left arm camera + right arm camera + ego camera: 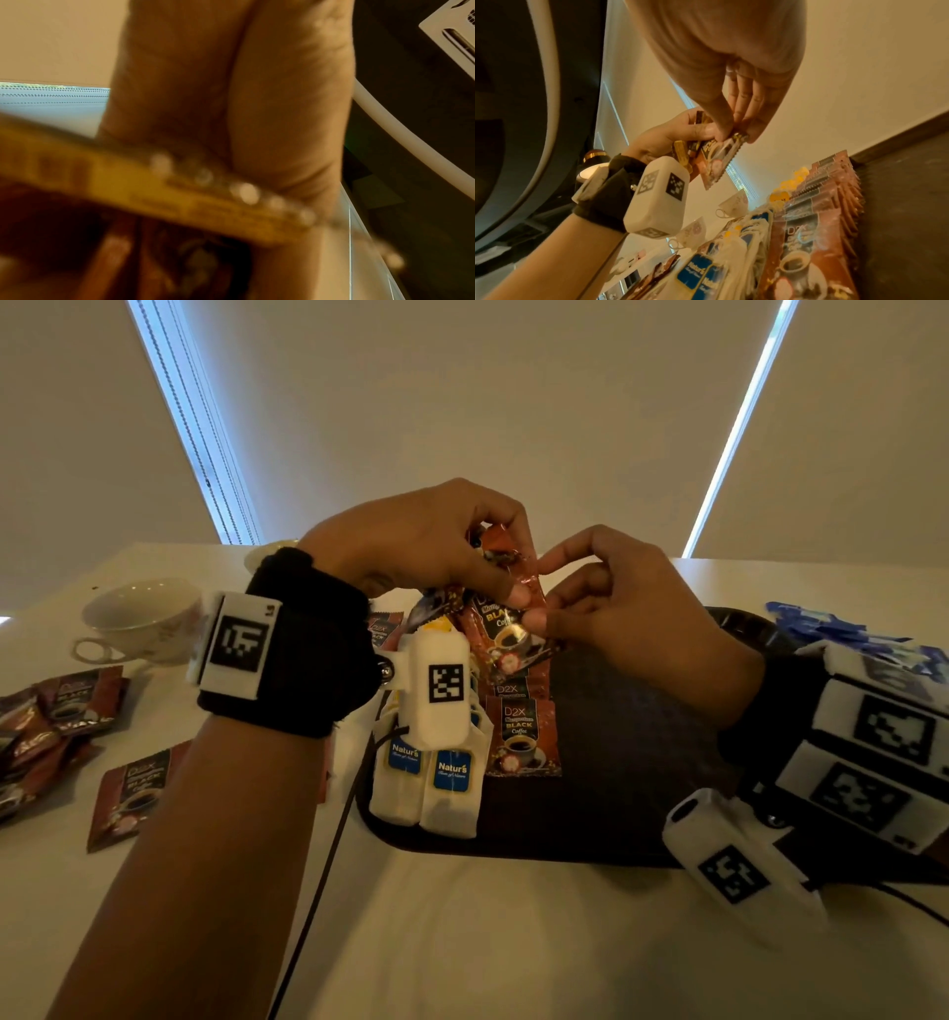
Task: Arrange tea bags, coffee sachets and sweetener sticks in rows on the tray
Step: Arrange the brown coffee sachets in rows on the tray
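Above the dark tray (631, 762), my left hand (506, 562) grips a small bunch of brown coffee sachets (500, 634). My right hand (539, 594) pinches the right edge of the front sachet between thumb and forefinger. In the right wrist view the right hand's fingertips (734, 130) hold that sachet's (716, 160) top corner beside the left hand (680, 132). On the tray lie a row of white tea bags (426, 778) and a row of overlapping coffee sachets (521, 737). The left wrist view shows only my blurred palm (231, 101) and a sachet edge (180, 192).
Loose coffee sachets (67, 706) lie on the white table at the left, one (133, 793) nearer me. A white teacup (144, 618) stands at the back left. Blue sweetener sticks (847, 634) are piled beyond the tray's right end. Window blinds hang behind.
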Available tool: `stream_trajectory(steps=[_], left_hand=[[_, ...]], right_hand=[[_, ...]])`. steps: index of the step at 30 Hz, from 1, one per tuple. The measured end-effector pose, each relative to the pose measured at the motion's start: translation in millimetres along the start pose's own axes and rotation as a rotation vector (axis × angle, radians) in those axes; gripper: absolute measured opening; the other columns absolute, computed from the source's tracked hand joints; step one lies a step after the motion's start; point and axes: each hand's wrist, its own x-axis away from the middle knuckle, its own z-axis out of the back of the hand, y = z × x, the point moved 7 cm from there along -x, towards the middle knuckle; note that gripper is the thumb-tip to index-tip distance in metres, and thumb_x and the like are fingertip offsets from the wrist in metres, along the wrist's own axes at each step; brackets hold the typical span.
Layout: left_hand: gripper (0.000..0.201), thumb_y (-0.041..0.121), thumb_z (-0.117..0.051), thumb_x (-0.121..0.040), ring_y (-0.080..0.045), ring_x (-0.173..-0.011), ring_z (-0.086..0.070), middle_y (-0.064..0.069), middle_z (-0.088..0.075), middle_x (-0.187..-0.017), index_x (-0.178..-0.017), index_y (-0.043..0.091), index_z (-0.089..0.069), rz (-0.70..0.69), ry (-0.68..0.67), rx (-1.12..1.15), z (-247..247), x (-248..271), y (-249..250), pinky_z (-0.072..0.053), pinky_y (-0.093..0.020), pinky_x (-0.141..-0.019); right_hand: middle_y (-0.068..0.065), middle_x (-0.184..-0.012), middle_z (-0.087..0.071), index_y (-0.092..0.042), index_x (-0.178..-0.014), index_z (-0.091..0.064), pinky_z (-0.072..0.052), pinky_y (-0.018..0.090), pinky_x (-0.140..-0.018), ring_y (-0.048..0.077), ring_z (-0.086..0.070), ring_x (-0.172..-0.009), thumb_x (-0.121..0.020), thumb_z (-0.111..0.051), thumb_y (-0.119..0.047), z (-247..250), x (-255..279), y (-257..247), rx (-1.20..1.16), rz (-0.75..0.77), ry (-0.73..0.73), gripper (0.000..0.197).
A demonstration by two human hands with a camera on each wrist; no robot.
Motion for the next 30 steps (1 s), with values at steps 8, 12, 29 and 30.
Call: stream_trajectory(steps=[8, 12, 29, 30], left_hand=[[0.021, 0.011, -0.071, -0.078, -0.008, -0.084, -0.068, 0.006, -0.067, -0.094, -0.095, 0.023, -0.066, 0.043, 0.052, 0.012, 9, 4, -7, -0.056, -0.019, -0.063], [0.022, 0.011, -0.071, -0.079, -0.013, -0.088, -0.066, 0.003, -0.066, -0.095, -0.096, 0.023, -0.065, 0.058, 0.16, -0.016, 18, 2, -11, -0.056, -0.023, -0.073], [0.022, 0.01, -0.071, -0.08, -0.012, -0.089, -0.066, 0.0, -0.066, -0.098, -0.098, 0.02, -0.065, 0.08, 0.173, -0.018, 18, 1, -14, -0.055, -0.019, -0.07], [0.021, 0.011, -0.071, -0.08, -0.011, -0.088, -0.066, 0.0, -0.066, -0.098, -0.097, 0.021, -0.065, 0.083, 0.17, -0.017, 18, 1, -14, -0.055, -0.017, -0.069]], right_hand=[[0.005, -0.079, -0.064, -0.014, -0.09, -0.054, -0.058, 0.022, -0.058, 0.011, -0.067, -0.07, -0.083, -0.062, 0.0, 5, 19, 17, -0.122, -0.173, -0.145, 0.018], [0.002, -0.085, -0.065, -0.012, -0.085, -0.06, -0.054, 0.015, -0.053, 0.009, -0.065, -0.071, -0.084, -0.059, 0.002, -2, 34, 40, 0.001, -0.39, -0.334, 0.014], [-0.006, -0.078, -0.058, -0.018, -0.082, -0.053, -0.045, 0.01, -0.049, 0.003, -0.056, -0.063, -0.083, -0.067, -0.018, -38, 36, 57, 0.316, -0.466, -0.618, 0.014], [-0.008, -0.075, -0.056, -0.02, -0.08, -0.051, -0.041, 0.008, -0.047, 0.0, -0.054, -0.061, -0.081, -0.069, -0.022, -39, 35, 53, 0.367, -0.411, -0.614, 0.019]])
